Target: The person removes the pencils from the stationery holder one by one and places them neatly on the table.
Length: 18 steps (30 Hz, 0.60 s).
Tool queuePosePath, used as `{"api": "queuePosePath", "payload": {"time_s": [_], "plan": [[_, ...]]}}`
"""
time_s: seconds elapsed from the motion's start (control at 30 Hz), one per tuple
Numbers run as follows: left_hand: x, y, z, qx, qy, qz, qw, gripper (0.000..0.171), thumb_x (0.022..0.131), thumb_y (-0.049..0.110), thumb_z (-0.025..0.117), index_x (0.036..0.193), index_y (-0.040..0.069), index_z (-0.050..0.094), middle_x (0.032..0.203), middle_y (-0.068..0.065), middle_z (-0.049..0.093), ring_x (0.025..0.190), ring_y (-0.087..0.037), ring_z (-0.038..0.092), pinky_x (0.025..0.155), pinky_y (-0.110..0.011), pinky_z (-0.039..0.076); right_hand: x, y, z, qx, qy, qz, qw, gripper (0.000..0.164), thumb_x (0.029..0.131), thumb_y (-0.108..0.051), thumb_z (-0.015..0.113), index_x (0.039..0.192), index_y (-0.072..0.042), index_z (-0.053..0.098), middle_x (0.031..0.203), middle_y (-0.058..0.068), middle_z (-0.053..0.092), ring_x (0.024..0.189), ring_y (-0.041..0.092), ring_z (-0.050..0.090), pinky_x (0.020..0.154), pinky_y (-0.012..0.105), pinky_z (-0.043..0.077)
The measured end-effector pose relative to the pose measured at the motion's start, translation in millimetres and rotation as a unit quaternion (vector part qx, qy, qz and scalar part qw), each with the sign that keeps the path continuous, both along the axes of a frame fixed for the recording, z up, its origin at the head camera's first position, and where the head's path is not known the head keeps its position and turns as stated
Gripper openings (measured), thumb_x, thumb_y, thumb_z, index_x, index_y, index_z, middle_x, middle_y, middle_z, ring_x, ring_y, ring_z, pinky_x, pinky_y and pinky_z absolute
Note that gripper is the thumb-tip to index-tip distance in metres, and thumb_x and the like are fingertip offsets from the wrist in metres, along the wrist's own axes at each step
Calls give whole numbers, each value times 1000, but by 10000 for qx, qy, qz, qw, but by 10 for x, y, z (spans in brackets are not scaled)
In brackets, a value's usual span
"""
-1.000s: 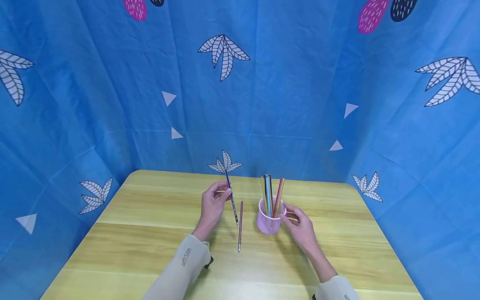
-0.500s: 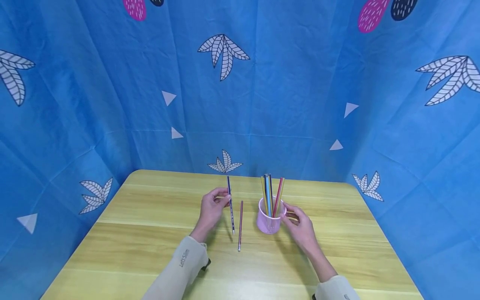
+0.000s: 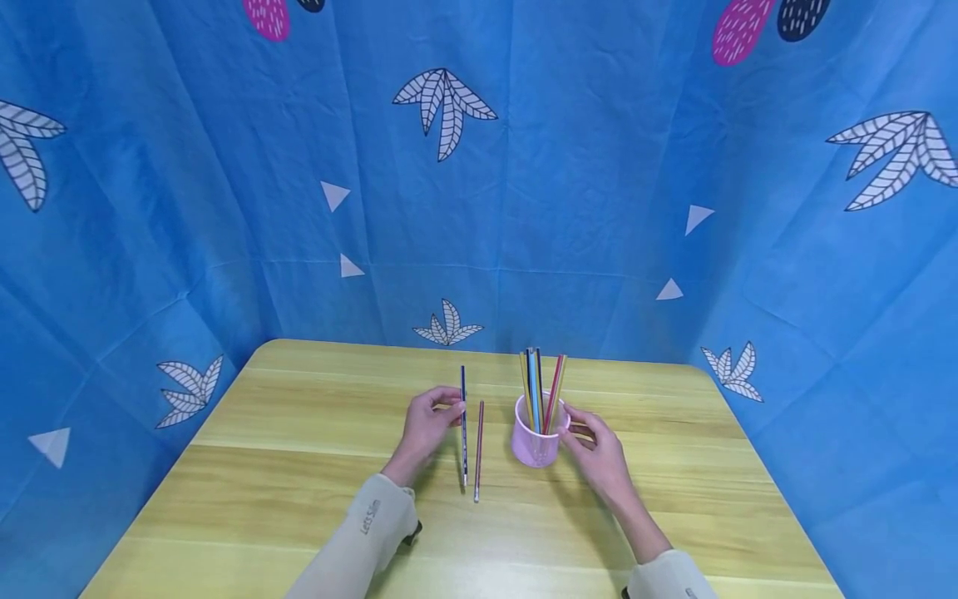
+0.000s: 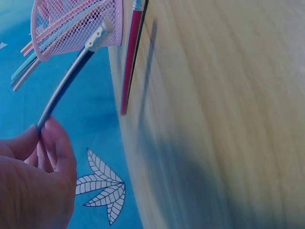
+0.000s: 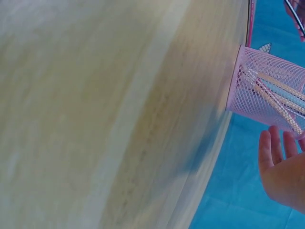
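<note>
My left hand pinches a dark blue pencil between thumb and fingers. In the left wrist view its white eraser end points away from the hand, and the pencil is held off the table. A dark red pencil lies on the table just right of it. My right hand holds the right side of a pink mesh pen holder, thumb and fingers at its rim. Several pencils in blue, yellow, red and dark colours stand in the holder. Some right fingertips are hidden in the head view.
The light wooden table has rounded back corners. A blue curtain with white leaf prints hangs behind it and along both sides.
The left hand has brought the dark blue pencil down toward the front and turned it from slanted to nearly parallel with the dark red pencil. The right hand and pen holder stay put.
</note>
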State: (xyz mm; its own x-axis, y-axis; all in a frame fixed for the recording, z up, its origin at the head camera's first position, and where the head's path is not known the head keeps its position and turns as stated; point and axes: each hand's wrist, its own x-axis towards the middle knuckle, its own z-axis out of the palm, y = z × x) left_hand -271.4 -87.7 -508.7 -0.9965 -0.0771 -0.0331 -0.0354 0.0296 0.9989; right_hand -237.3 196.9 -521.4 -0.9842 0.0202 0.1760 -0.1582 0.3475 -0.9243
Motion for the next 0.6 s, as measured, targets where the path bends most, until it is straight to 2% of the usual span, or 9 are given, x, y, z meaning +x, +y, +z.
{"api": "queuePosePath", "payload": {"time_s": [0.23,0.6], "plan": [[-8,24,-33,-82,-210,-135,9997,27,93,-3,70,119,-1,70,110,-16,69,86,-19,69,81,-29,66,1,-1,0,-12,4,-28,10000,46,97,-9,72,141,-5,61,136,18,65,120,33,65,105,35,58],[-42,41,-86,-247,-422,-130,9987,25,92,-4,70,116,-1,71,106,-14,68,84,-19,67,79,-29,65,12,-4,11,-53,-60,-35,10000,46,97,-9,72,142,-5,60,137,18,63,122,34,64,106,36,57]]}}
